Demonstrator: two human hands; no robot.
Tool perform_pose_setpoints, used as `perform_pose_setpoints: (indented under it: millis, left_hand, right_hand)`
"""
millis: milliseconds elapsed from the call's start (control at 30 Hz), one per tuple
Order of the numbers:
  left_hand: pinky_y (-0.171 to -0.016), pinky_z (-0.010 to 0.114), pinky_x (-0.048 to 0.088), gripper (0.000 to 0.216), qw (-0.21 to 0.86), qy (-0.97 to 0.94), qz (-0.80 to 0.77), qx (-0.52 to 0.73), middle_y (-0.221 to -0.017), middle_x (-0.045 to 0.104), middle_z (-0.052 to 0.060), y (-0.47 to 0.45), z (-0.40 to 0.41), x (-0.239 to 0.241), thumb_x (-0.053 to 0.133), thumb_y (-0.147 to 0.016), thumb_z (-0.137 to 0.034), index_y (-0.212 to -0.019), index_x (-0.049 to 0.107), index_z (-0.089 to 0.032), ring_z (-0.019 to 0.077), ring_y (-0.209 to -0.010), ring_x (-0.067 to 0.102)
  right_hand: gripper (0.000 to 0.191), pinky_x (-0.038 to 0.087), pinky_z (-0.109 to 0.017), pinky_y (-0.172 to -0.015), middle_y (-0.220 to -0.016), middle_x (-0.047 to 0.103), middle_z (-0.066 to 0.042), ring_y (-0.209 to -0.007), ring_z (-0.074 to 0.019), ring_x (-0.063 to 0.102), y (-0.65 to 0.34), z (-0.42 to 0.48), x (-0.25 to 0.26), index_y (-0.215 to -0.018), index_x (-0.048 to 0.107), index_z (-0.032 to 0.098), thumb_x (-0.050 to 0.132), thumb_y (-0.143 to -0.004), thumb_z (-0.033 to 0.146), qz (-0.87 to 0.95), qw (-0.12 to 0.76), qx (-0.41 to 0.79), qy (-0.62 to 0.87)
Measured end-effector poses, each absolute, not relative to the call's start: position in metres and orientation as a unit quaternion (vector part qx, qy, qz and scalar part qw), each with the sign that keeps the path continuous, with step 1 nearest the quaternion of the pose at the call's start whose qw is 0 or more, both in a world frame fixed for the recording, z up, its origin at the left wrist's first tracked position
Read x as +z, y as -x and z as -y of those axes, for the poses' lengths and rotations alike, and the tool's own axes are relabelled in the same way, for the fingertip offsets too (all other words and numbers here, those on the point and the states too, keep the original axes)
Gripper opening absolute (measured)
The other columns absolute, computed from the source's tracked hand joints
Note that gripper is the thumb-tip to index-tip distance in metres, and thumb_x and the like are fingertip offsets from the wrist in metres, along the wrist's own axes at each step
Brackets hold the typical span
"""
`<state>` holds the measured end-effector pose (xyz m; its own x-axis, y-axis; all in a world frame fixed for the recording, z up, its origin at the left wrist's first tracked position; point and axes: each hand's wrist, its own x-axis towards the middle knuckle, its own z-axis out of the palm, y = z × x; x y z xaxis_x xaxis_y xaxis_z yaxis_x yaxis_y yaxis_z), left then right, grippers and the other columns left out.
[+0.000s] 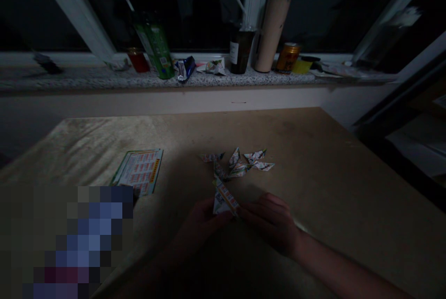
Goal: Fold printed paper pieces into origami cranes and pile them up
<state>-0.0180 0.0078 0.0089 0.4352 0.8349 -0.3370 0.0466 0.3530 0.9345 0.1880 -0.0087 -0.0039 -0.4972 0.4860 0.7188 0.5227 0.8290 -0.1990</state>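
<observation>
A small folded piece of printed paper (225,200), with a pointed tip facing away from me, is between my hands above the table. My left hand (205,217) grips its lower left side, thumb across the near edge. My right hand (273,217) has its fingers pressed together at the paper's right corner. Just beyond lie several folded paper pieces: one pair at the left (216,164), one in the middle (239,165) and one at the right (259,159). The dim light hides the finer creases.
A flat printed sheet (141,169) lies on the brown table (306,150) at the left. A pixelated patch covers the lower left. Along the granite windowsill (205,80) stand a green bottle (160,50), a dark cup with a straw (240,50), a tall tumbler (275,25) and an orange can (287,57).
</observation>
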Motion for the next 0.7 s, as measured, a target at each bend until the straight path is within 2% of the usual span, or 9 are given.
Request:
perform_pose_setpoints:
  millis: [333,500,700]
  left_hand:
    - [-0.075,0.029,0.046,0.026,0.678,-0.509,-0.445,0.289,-0.089,0.070,0.004,0.018,-0.010,0.007,0.067,-0.072,-0.030,-0.091,0.068,-0.012,0.0236,-0.085,0.061]
    - [-0.077,0.030,0.045,0.039,0.661,-0.544,-0.437,0.278,-0.097,0.069,0.005,0.017,-0.010,0.016,0.066,-0.073,-0.030,-0.108,0.064,-0.014,0.0244,-0.089,0.060]
    - [-0.079,0.029,0.045,0.034,0.666,-0.525,-0.452,0.276,-0.094,0.069,0.004,0.016,-0.008,0.016,0.066,-0.074,-0.031,-0.102,0.066,-0.013,0.0245,-0.091,0.060]
  right_hand:
    - [0.019,0.040,-0.027,-0.056,-0.085,0.071,-0.005,-0.062,-0.0123,0.060,-0.187,0.005,-0.003,-0.104,0.060,0.014,0.055,-0.085,0.012,0.864,0.410,0.003,0.292]
    - [0.020,0.040,-0.027,-0.056,-0.086,0.071,-0.005,-0.062,-0.0117,0.060,-0.186,0.006,-0.001,-0.105,0.058,0.015,0.054,-0.086,0.012,0.868,0.406,0.012,0.285]
    - [0.020,0.038,-0.027,-0.055,-0.084,0.071,-0.005,-0.062,-0.0122,0.060,-0.184,0.006,-0.002,-0.105,0.057,0.015,0.054,-0.085,0.013,0.869,0.412,0.021,0.273]
